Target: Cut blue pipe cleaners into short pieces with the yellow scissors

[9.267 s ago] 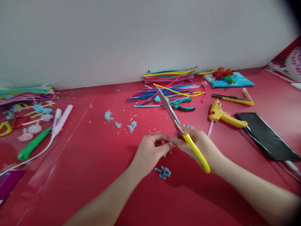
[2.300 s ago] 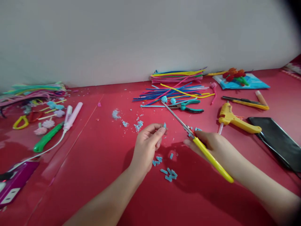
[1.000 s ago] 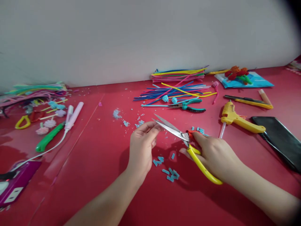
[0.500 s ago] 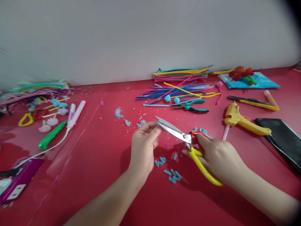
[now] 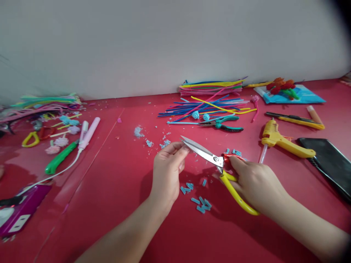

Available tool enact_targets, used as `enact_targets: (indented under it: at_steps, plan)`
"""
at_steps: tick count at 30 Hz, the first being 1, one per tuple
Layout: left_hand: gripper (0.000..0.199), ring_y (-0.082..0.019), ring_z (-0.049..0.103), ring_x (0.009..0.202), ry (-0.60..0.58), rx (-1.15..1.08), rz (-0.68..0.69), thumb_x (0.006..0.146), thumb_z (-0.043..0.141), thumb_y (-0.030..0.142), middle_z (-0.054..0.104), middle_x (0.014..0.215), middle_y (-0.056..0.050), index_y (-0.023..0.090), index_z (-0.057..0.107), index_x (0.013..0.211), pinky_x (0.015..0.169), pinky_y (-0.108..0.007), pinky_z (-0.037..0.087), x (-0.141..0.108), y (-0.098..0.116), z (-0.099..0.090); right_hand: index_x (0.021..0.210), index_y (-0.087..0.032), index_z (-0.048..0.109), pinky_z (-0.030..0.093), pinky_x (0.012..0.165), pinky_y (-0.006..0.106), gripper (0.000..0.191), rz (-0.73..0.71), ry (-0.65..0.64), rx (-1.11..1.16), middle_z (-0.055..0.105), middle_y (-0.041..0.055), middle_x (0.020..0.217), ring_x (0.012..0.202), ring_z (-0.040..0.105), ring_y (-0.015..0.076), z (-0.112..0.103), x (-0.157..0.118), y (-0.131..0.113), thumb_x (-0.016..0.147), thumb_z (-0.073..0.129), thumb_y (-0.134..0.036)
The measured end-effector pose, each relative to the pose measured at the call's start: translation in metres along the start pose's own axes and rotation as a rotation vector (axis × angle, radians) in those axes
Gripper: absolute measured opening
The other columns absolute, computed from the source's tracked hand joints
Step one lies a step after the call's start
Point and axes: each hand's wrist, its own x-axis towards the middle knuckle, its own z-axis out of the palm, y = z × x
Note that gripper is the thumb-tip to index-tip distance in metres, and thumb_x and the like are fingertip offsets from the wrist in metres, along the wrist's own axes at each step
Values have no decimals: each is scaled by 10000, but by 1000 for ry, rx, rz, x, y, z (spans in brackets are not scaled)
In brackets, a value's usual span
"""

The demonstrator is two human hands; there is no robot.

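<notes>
My right hand (image 5: 255,182) is wrapped round the red and yellow handles of a pair of scissors (image 5: 204,153). The blades point left and up, nearly closed, with their tips at the fingers of my left hand (image 5: 168,166). Thumb and forefinger of that hand are pinched together; whatever is between them is too small or hidden to make out. Below the blades lie short light-blue cut pieces (image 5: 203,204), with a second little group (image 5: 187,188) closer to my left wrist. Pale blue fluff (image 5: 165,144) is scattered just beyond my left hand.
Behind my hands lie teal-handled pliers (image 5: 219,124) and loose pipe cleaners (image 5: 203,107). At right are a yellow glue gun (image 5: 285,140), a black phone (image 5: 329,160) and a cutter knife (image 5: 296,119). At left are a pink corded tool (image 5: 89,135) and a purple power strip (image 5: 30,208).
Both my hands and the scissors have stayed almost where they were. A small part of another person's hand has come into view at the left edge.
</notes>
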Motion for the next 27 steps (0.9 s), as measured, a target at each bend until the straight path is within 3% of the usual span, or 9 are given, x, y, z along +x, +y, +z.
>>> enact_targets:
  at_steps: [5,8,13,18,22,27]
  plan:
    - [77,-21,277,413,-11,21,3,701,590,198,388,519,59,149,593,761,377,-174,170,0,-1,-1,676,-191,427,145,422,242,261,47,-22,24,497,-6,460,383,450,132,1,2,2,751,417,-441]
    - [88,-22,283,411,-28,43,-3,695,598,219,397,524,61,160,574,756,376,-173,172,1,-2,-2,659,-203,417,169,418,229,247,167,-113,151,442,-32,437,377,388,104,-4,5,3,735,441,-437]
    - [111,-43,336,440,-113,308,-39,677,607,260,468,555,45,167,586,734,416,-179,261,-1,-7,3,679,-208,460,249,425,207,211,346,-221,598,448,-39,513,451,369,89,-14,13,-2,717,479,-415]
    - [81,-75,418,525,-311,697,108,718,542,248,514,621,29,184,591,714,490,-197,326,-10,-14,12,793,-192,510,319,475,198,182,377,-155,1021,473,-33,604,533,402,90,-13,13,-9,744,470,-363]
    - [68,-66,402,508,-413,899,221,739,509,204,549,708,20,188,574,730,483,-201,318,-17,-20,15,725,-186,498,304,471,200,150,357,-177,1008,450,-41,589,537,394,86,-11,11,-10,731,484,-335]
    - [69,-78,424,542,-425,992,312,764,493,207,542,723,14,191,558,750,504,-203,329,-15,-21,12,693,-182,477,297,461,199,152,391,-146,968,437,-41,569,524,400,84,-11,12,-4,727,469,-331]
